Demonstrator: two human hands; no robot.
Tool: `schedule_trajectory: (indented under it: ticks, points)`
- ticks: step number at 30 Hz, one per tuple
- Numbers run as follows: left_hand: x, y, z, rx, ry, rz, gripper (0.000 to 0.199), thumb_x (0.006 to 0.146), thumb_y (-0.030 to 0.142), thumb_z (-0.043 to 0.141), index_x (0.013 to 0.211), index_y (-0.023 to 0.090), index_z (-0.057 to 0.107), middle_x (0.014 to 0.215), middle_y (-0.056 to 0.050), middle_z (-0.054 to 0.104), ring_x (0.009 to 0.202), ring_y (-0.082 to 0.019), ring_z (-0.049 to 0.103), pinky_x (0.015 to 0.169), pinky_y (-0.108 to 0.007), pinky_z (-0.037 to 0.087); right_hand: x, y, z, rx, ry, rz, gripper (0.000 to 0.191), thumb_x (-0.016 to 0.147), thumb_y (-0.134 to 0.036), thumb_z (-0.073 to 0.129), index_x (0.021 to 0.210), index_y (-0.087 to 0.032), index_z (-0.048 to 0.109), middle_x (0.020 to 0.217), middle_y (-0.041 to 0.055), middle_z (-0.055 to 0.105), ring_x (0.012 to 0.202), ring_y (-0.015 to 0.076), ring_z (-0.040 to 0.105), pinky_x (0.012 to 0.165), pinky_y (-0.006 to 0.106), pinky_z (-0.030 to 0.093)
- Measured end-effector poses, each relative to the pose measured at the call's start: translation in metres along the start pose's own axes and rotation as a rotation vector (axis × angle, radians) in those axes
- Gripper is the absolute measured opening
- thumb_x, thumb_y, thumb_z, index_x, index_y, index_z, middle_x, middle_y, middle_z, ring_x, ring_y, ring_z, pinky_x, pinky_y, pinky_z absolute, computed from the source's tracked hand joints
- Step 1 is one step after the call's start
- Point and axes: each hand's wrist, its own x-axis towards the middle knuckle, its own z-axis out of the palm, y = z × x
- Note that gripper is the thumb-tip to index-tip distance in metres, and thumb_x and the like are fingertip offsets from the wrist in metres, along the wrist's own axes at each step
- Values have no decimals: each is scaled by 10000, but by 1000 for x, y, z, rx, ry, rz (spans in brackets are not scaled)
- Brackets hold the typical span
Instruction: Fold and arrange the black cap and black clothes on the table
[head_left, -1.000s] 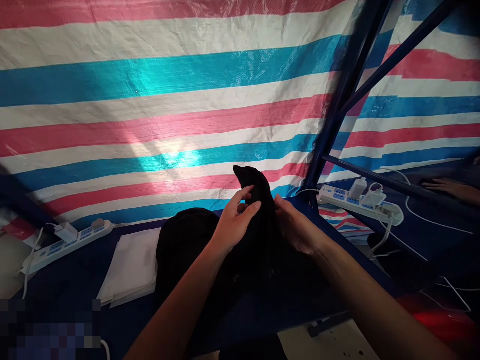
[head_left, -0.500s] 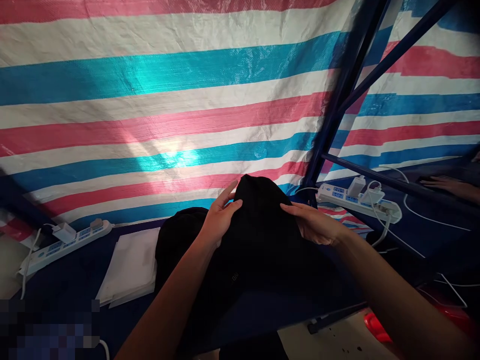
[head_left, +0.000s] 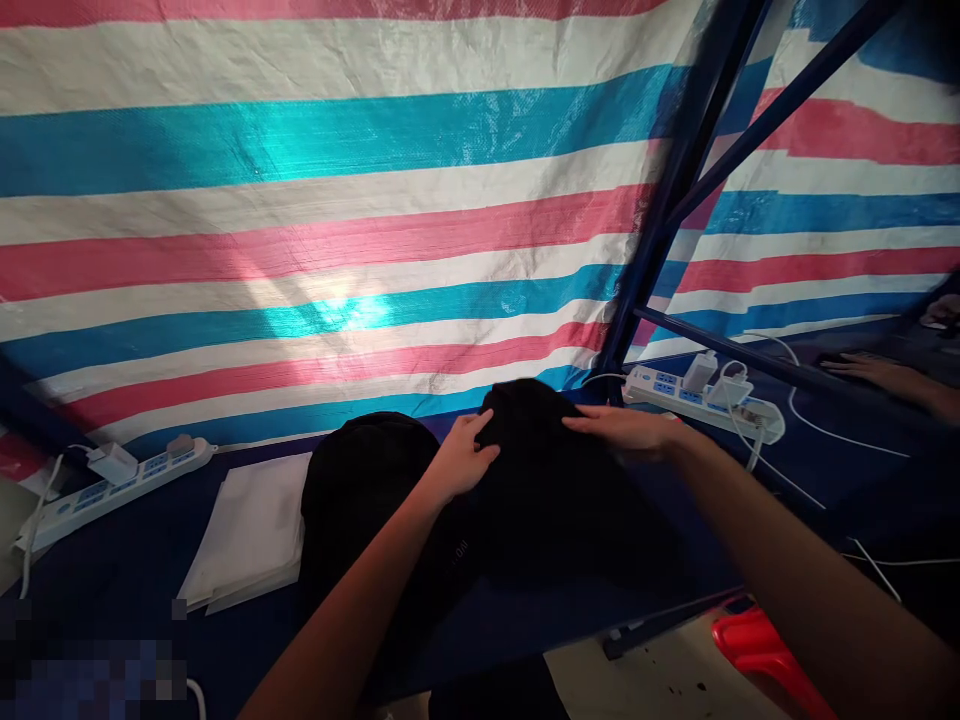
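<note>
Black, soft cloth fills the middle of the view: a dark garment (head_left: 555, 490) lies on the blue-covered bench (head_left: 135, 570), directly in front of the person and reaching back almost to the striped sheet. Nearest the camera, both bare forearms reach forward over it. The left hand (head_left: 461, 462) rests palm down on the garment's upper left part, its fingers (head_left: 480, 425) lying loosely together and curled onto a raised hump of fabric, the thumb tucked against the cloth, so that the hand seems to press and gather rather than lift. The right hand (head_left: 626, 430) lies flat on the far right edge of the same hump, fingers straight and close together, as if smoothing that edge down; it looks slightly blurred. Between the two hands the fabric bulges in a rounded fold; elsewhere it spreads limp and matte, with a faint small print near the left wrist.

Just left of the garment sits a second rounded black mound (head_left: 360, 480), and beside that a flat stack of white sheets or bags (head_left: 251, 535), thin and slightly glossy. Farther left a white power strip (head_left: 112, 480) lies near the bench's back edge; another power strip (head_left: 705, 400) with plugs and white cables sits on the right, beyond a dark blue metal frame (head_left: 667, 240). Another person's hand (head_left: 874, 372) rests on the neighbouring surface. Behind everything hangs a woven plastic tarpaulin (head_left: 315, 220) striped pink, white and turquoise, shiny where light strikes it.
</note>
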Motion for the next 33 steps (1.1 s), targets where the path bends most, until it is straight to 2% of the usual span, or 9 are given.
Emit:
schedule_trajectory:
  ticks: [3,6,10,13,19,22,24,28,33]
  points:
    - [5,-24,10,137,-62,-29,693,902,74,660,1573,238,606,1589,-123,553,963,-187,711,1001,-380,608,12,21,8,-90,-122,159,776,929,-612,764,1576,-233,564,1247,147,772,1035,296,762,638,304,667]
    - [7,-29,10,183,-66,9,699,894,56,643,1568,236,610,1602,-106,552,985,-199,719,1033,-390,605,16,34,7,-161,-108,125,819,926,-633,758,1591,-215,526,1142,122,769,984,293,752,620,303,658]
    - [8,-24,3,253,-53,39,706,888,61,648,1569,245,610,1632,-90,542,1061,-222,726,1046,-378,601,16,34,8,-269,-162,97,599,972,-561,722,1438,-202,611,905,76,739,817,273,758,580,296,625]
    - [4,-25,2,391,-9,96,688,900,56,603,1568,223,610,1612,-95,568,1232,-275,681,1131,-418,556,18,25,11,-353,-184,121,400,1002,-493,675,1264,-192,663,883,84,741,764,269,771,567,304,604]
    - [-6,-25,8,640,29,243,593,952,174,593,1545,162,611,1716,-153,429,1576,-380,385,1276,-550,412,25,4,18,-693,148,-197,318,1010,-488,631,1073,-196,737,1061,152,797,936,336,771,747,382,563]
    - [-8,-20,16,713,-16,406,541,977,177,568,1514,204,628,1734,-101,427,1658,-343,265,1352,-557,278,28,-8,36,-566,83,-285,468,1044,-617,557,1202,-213,734,1065,122,808,919,297,761,773,366,547]
    - [-9,-16,24,754,-64,485,534,997,172,546,1525,214,610,1685,-103,500,1637,-315,328,1370,-548,233,33,-14,50,-487,50,-297,558,1041,-636,567,1376,-203,670,1016,98,807,864,264,751,745,342,532]
    - [-11,-10,38,840,-167,529,532,1009,163,520,1534,191,599,1570,-143,606,1496,-313,524,1342,-539,299,56,-20,67,-526,122,-430,703,1015,-457,660,1645,-216,464,994,60,784,870,242,726,751,322,515]
    - [-18,-12,37,899,-192,460,502,1015,173,524,1503,185,638,1647,-146,527,1596,-425,371,1310,-652,324,96,-11,64,-712,12,-600,516,990,-243,641,1505,-257,674,1219,115,768,1099,304,716,960,393,534]
